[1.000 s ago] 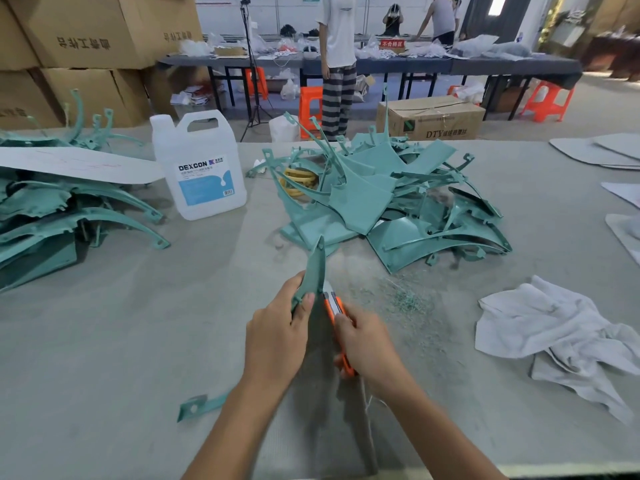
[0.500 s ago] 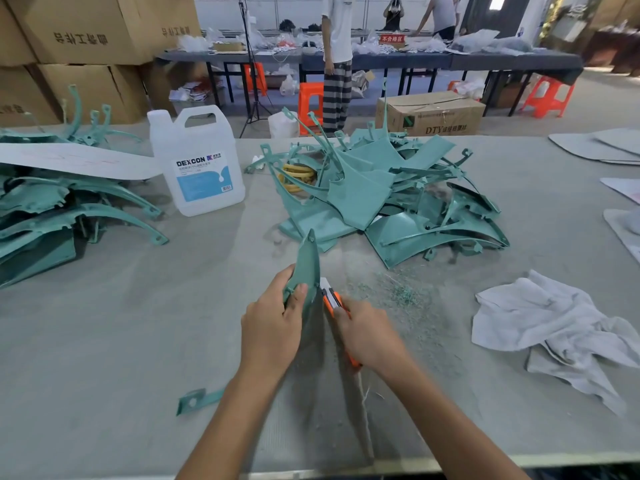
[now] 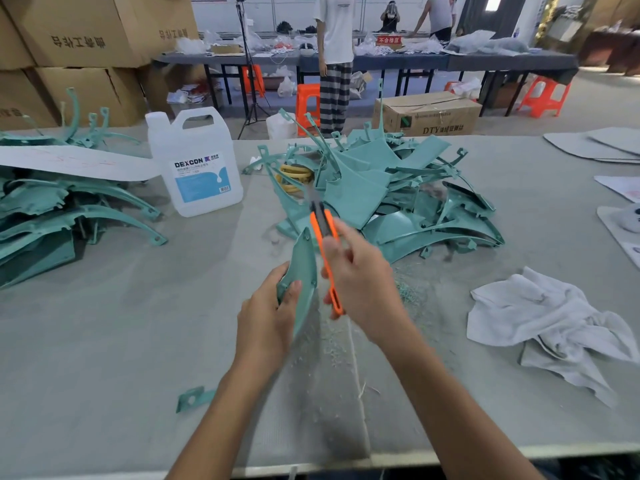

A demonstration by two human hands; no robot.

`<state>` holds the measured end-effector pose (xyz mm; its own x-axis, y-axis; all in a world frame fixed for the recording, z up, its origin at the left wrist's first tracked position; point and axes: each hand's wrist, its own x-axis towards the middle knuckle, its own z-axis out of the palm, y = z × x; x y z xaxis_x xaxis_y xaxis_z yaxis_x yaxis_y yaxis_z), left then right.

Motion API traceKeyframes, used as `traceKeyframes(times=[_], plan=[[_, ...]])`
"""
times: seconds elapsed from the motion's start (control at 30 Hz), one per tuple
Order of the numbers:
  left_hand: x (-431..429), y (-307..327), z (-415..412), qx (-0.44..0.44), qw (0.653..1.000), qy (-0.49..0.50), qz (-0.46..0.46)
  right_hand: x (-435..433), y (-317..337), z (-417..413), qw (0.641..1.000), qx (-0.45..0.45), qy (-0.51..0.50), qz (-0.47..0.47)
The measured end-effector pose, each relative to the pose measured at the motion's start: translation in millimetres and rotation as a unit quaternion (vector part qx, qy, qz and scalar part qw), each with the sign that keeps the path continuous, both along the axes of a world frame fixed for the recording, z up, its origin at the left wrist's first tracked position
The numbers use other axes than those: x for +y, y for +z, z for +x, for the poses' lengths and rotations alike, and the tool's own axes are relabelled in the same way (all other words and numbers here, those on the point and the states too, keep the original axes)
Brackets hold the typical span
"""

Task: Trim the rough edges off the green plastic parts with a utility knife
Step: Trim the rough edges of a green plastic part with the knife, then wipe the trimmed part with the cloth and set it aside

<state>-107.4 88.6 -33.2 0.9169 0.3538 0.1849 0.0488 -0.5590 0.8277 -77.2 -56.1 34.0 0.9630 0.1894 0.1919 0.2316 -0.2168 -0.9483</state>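
Observation:
My left hand [image 3: 266,323] grips a narrow curved green plastic part [image 3: 302,271], held upright on edge above the grey table [image 3: 104,341]. My right hand [image 3: 360,282] holds an orange and black utility knife [image 3: 323,237] just right of the part, its tip pointing up and away, clear of the part's top. A heap of green parts [image 3: 381,199] lies behind my hands. Another stack of green parts [image 3: 52,216] sits at the far left. Green shavings [image 3: 408,292] are scattered on the table by my right hand.
A white DEXCON jug [image 3: 197,164] stands left of the heap. A crumpled white cloth [image 3: 540,317] lies at the right. A small green offcut [image 3: 194,398] lies near the front edge. Cardboard boxes [image 3: 86,32] stand back left; a person stands beyond the table.
My right hand has swept the knife up along the part's edge and past its top; the blade, earlier low beside the part, now points away above it. The left hand kept its hold.

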Motion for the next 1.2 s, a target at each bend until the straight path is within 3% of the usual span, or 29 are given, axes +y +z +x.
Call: traceKeyframes(times=[0.1, 0.17, 0.27, 0.4, 0.43, 0.5, 0.53, 0.63, 0.77, 0.93, 1.07, 1.2], plan=[[-0.6, -0.1, -0.8, -0.001, 1.000, -0.008, -0.011, -13.9, 4.3, 11.9, 0.998, -0.004, -0.053, 0.014], [-0.1, -1.0, -0.1, -0.003, 1.000, -0.008, -0.001, -33.5, -9.7, 12.5, 0.990, 0.004, -0.080, -0.116], [-1.0, -2.9, -0.9, -0.016, 1.000, 0.000, 0.006, -67.9, -47.1, 3.2, 0.940, 0.006, -0.087, -0.329], [-6.2, -3.2, -3.5, -0.018, 0.999, -0.003, 0.042, -97.2, -76.6, -13.8, 0.904, 0.028, -0.078, -0.420], [-6.5, -2.5, -4.1, -0.019, 0.999, -0.004, 0.042, -104.5, -77.5, -16.1, 0.898, -0.008, -0.094, -0.429], [-4.2, -0.1, -5.4, -0.016, 1.000, -0.004, 0.025, -125.5, -75.7, -11.5, 0.854, -0.120, -0.128, -0.490], [-2.5, 1.3, -6.0, -0.013, 1.000, -0.004, 0.012, -140.6, -72.9, -7.1, 0.840, -0.131, -0.165, -0.500], [4.2, 2.0, -7.6, -0.008, 1.000, -0.004, -0.027, -202.8, -71.3, 9.8, 0.843, -0.048, -0.301, -0.444], [9.9, 3.1, -8.5, 0.033, 0.993, -0.027, -0.110, -262.9, -95.2, 3.2, 0.808, 0.117, -0.306, -0.490], [7.7, 15.4, -10.7, 0.015, 0.970, -0.001, -0.241, -277.3, -106.5, -10.2, 0.845, 0.038, -0.333, -0.417], [4.5, 48.0, -19.6, -0.056, 0.901, 0.006, -0.429, -240.9, -56.5, -19.4, 0.887, -0.014, -0.365, -0.282], [-4.8, 77.2, -32.2, -0.089, 0.851, -0.043, -0.516, -168.3, -1.2, -24.2, 0.950, -0.088, -0.272, -0.127]])
